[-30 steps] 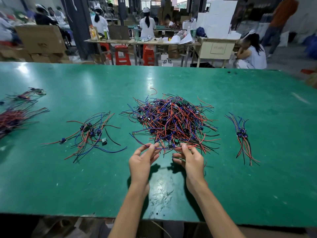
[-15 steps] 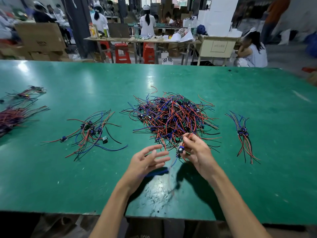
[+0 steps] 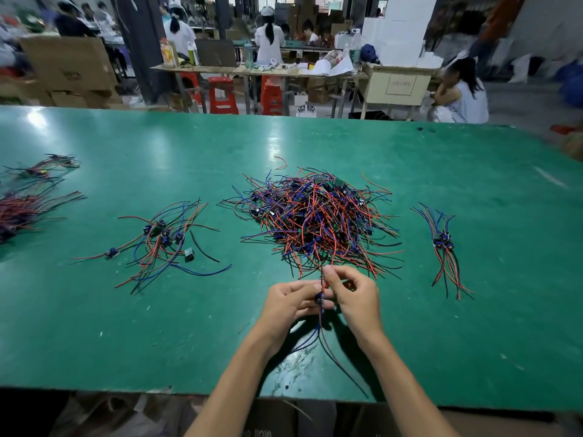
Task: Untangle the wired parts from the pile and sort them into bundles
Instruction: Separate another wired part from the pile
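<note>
A tangled pile of red, blue and black wired parts (image 3: pixel 315 220) lies mid-table on the green table (image 3: pixel 315 143). Just in front of it, my left hand (image 3: pixel 290 305) and my right hand (image 3: pixel 355 294) meet and both pinch one wired part (image 3: pixel 319 299), a small dark component with wires. Its upper wires run between my right fingertips; its lower wires (image 3: pixel 331 351) trail toward the table's near edge. A loose bundle (image 3: pixel 164 244) lies to the left and a tidy small bundle (image 3: pixel 444 247) to the right.
More sorted wire bundles (image 3: pixel 22 212) lie at the table's far left edge. Behind the table are workbenches, red stools (image 3: pixel 222 94), cardboard boxes and several people, one seated at the right (image 3: pixel 462 96).
My hands came together around one wired part pulled out of the pile's front edge; the left hand, open half a second ago, now pinches it, and its wires hang toward me.
</note>
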Demonstrator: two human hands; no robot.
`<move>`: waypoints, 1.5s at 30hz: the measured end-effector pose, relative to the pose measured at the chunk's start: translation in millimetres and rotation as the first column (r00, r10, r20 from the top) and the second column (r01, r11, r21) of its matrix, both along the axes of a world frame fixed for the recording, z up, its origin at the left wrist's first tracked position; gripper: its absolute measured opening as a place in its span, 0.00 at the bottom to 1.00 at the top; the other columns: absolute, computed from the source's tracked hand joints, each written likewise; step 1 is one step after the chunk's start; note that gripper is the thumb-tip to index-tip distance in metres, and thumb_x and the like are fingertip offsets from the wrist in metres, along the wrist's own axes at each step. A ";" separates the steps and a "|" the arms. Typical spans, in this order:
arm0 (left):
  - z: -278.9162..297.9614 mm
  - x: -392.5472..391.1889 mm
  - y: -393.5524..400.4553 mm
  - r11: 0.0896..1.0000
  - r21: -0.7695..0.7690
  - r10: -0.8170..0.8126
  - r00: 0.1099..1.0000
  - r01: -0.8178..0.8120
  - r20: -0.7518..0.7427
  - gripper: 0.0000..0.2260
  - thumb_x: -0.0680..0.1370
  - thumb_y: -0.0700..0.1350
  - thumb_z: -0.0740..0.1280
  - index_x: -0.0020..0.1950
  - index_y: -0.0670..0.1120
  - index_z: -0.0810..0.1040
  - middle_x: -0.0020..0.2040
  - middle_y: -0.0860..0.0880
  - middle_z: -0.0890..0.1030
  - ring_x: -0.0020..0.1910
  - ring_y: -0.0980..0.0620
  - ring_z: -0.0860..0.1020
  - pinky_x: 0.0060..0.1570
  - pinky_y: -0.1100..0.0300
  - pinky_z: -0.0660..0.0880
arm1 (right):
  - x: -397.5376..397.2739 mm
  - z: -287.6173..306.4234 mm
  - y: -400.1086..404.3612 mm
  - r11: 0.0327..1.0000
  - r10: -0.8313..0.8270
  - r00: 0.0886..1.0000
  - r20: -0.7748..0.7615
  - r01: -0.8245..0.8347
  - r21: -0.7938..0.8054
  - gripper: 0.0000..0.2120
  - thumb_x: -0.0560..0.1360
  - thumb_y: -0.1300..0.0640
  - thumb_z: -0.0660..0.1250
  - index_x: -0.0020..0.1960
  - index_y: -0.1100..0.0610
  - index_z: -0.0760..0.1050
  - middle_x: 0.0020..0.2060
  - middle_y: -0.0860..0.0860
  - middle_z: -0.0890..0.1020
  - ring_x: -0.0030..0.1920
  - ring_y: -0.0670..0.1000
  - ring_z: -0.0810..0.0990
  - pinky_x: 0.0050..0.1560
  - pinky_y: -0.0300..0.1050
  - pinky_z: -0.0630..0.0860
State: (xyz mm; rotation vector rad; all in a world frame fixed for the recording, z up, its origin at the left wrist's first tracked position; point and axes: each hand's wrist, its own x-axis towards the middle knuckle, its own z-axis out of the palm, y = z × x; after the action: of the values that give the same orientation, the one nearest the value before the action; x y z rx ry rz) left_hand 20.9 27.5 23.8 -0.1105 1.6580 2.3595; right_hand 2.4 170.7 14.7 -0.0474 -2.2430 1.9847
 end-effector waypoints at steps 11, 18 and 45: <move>-2.7 5.6 -2.3 0.999 0.004 0.036 0.997 -0.036 -0.065 0.07 0.77 0.42 0.71 0.48 0.38 0.85 0.46 0.36 0.86 0.40 0.45 0.86 0.42 0.60 0.81 | 5.1 14.7 -3.9 0.969 0.141 0.985 0.096 -0.117 -0.220 0.12 0.68 0.47 0.78 0.39 0.56 0.82 0.32 0.54 0.83 0.32 0.51 0.80 0.30 0.43 0.79; -5.8 5.9 -2.9 0.998 -0.002 0.067 0.995 -0.067 -0.070 0.06 0.76 0.42 0.72 0.48 0.40 0.87 0.45 0.39 0.86 0.41 0.47 0.85 0.43 0.59 0.80 | 8.7 17.7 -6.9 0.943 0.310 0.946 0.099 -0.293 -0.155 0.12 0.83 0.57 0.63 0.51 0.57 0.85 0.44 0.54 0.87 0.42 0.49 0.85 0.39 0.42 0.82; 6.0 7.3 -0.5 0.990 -0.139 0.021 0.998 -0.029 -0.058 0.14 0.79 0.34 0.68 0.34 0.44 0.81 0.35 0.42 0.83 0.28 0.48 0.81 0.32 0.59 0.78 | -45.1 51.7 -34.0 0.866 -0.049 0.895 0.443 0.259 -0.428 0.12 0.79 0.56 0.59 0.44 0.52 0.80 0.35 0.45 0.84 0.32 0.48 0.70 0.34 0.43 0.64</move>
State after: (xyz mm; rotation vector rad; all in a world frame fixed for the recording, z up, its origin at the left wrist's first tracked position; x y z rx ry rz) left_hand 28.1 27.0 29.8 -0.0921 1.8588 2.2823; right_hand -42.7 136.6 66.4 -0.7584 -1.7909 2.5699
